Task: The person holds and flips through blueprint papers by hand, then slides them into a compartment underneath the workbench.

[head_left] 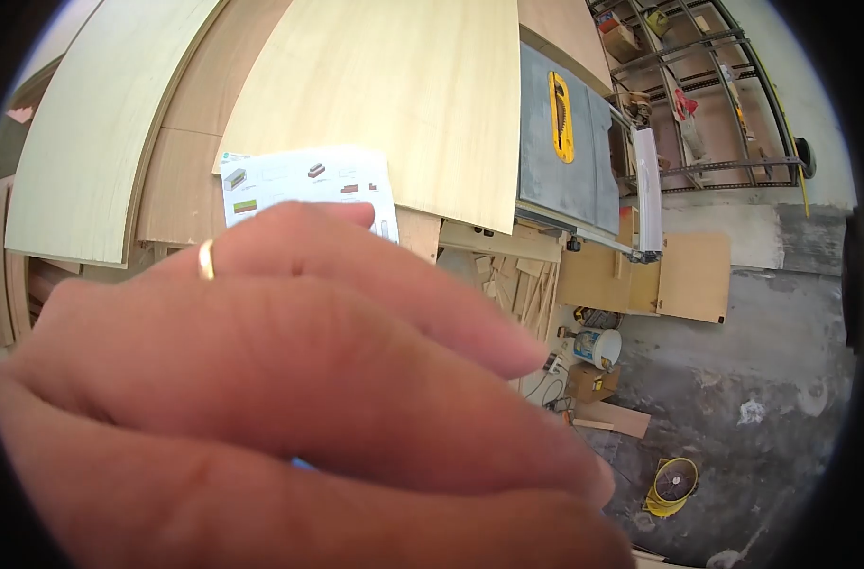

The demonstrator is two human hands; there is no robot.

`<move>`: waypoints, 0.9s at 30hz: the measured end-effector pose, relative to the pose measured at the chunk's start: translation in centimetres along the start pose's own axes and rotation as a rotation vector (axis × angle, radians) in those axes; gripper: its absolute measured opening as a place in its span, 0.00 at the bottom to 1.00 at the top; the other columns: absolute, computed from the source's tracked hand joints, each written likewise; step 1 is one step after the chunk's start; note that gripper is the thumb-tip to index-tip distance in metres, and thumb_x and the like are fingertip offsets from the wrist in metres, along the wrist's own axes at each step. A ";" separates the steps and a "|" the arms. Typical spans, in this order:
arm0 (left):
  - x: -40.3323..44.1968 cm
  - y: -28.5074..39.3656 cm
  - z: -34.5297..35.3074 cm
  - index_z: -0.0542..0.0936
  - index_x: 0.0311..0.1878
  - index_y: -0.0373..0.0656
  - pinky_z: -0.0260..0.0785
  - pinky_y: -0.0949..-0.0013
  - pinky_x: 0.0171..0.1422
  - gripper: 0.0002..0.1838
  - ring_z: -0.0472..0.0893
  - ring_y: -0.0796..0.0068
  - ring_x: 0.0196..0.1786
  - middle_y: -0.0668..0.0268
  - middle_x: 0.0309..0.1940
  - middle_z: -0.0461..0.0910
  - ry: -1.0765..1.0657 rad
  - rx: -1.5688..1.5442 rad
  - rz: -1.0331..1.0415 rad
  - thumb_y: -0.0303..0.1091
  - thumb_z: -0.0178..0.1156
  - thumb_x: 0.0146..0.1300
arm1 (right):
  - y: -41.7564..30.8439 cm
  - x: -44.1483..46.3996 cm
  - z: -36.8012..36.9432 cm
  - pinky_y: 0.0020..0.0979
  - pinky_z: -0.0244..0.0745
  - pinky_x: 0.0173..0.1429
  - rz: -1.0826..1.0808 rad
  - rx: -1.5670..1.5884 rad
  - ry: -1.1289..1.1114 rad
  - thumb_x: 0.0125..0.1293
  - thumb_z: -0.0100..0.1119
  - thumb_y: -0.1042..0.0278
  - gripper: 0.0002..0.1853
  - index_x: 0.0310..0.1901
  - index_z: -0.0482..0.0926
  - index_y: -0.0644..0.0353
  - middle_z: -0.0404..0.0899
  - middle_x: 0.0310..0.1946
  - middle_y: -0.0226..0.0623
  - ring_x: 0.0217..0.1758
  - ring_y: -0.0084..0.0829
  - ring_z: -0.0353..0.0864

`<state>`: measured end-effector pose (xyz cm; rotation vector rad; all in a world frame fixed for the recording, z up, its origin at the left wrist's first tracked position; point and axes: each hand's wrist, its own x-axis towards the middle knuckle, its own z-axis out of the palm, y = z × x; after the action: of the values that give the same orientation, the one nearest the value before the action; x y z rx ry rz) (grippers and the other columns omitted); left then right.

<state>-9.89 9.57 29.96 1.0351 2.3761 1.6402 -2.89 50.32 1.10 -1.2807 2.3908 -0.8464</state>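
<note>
A left hand, a gold ring on one finger, looms close to the head camera, blurred and covering most of the lower left of the view. Its fingers point to the right, slightly bent and lying close together; the thumb is out of sight, and whether they grip anything cannot be told. A blue sliver shows between two of them, too small to identify. The right hand is out of the picture. Just beyond the knuckles, a printed sheet with small coloured drawings lies over the near edge of a pale plywood panel, its lower part hidden by the hand and its print too small to read. To the panel's right sits a gray table saw with a yellow blade insert. A white bucket and a round yellow device stand on the stained floor, while metal shelving runs out of view at the top.
</note>
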 end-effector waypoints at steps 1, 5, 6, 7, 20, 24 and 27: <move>0.2 -0.3 0.0 0.76 0.33 0.59 0.54 0.43 0.79 0.19 0.78 0.71 0.62 0.79 0.41 0.86 0.000 0.001 0.003 0.62 0.68 0.60 | 0.0 -0.3 0.6 0.41 0.79 0.57 0.002 0.007 0.000 0.61 0.57 0.68 0.15 0.46 0.78 0.69 0.80 0.51 0.51 0.51 0.49 0.83; -0.8 -0.8 0.0 0.77 0.35 0.58 0.55 0.44 0.79 0.20 0.78 0.70 0.62 0.78 0.42 0.86 0.000 0.000 0.002 0.63 0.67 0.60 | -0.4 0.3 0.1 0.41 0.80 0.57 -0.016 0.022 0.032 0.61 0.57 0.68 0.15 0.46 0.78 0.70 0.80 0.50 0.51 0.51 0.49 0.83; -1.1 -1.0 -0.3 0.77 0.35 0.57 0.55 0.44 0.79 0.21 0.78 0.70 0.62 0.77 0.42 0.86 0.000 0.003 0.000 0.63 0.67 0.60 | -0.6 0.7 -0.3 0.41 0.80 0.56 -0.025 0.033 0.033 0.61 0.57 0.68 0.15 0.45 0.78 0.70 0.80 0.50 0.51 0.51 0.49 0.83; -1.3 -1.2 -0.4 0.77 0.36 0.57 0.55 0.44 0.79 0.21 0.78 0.70 0.62 0.77 0.42 0.86 0.000 0.008 0.001 0.63 0.67 0.60 | -0.7 0.8 -0.7 0.40 0.80 0.56 -0.034 0.046 0.032 0.61 0.57 0.68 0.15 0.45 0.78 0.70 0.80 0.50 0.51 0.51 0.49 0.83; -0.5 -1.3 1.4 0.77 0.41 0.53 0.57 0.46 0.77 0.25 0.78 0.67 0.62 0.73 0.45 0.85 0.015 0.022 0.015 0.66 0.64 0.61 | 0.0 0.1 0.0 0.40 0.80 0.56 -0.023 0.008 0.017 0.61 0.57 0.69 0.14 0.43 0.79 0.71 0.80 0.50 0.51 0.51 0.49 0.83; -1.1 -1.4 1.1 0.77 0.42 0.52 0.58 0.46 0.77 0.26 0.78 0.66 0.62 0.71 0.46 0.85 0.007 0.012 0.019 0.66 0.63 0.61 | -0.4 0.4 -0.6 0.41 0.79 0.57 -0.012 0.044 0.023 0.61 0.57 0.68 0.14 0.43 0.79 0.70 0.80 0.50 0.52 0.51 0.50 0.83; -2.1 -1.5 0.5 0.77 0.43 0.52 0.58 0.46 0.77 0.27 0.78 0.65 0.62 0.70 0.46 0.85 -0.001 0.017 0.016 0.67 0.62 0.61 | -0.3 0.4 -0.9 0.42 0.79 0.57 -0.027 0.064 0.025 0.61 0.57 0.66 0.15 0.44 0.79 0.70 0.79 0.51 0.52 0.51 0.51 0.82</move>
<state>-8.82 8.49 27.82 1.0604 2.3921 1.6269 -3.36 50.16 1.95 -1.2878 2.3507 -0.9446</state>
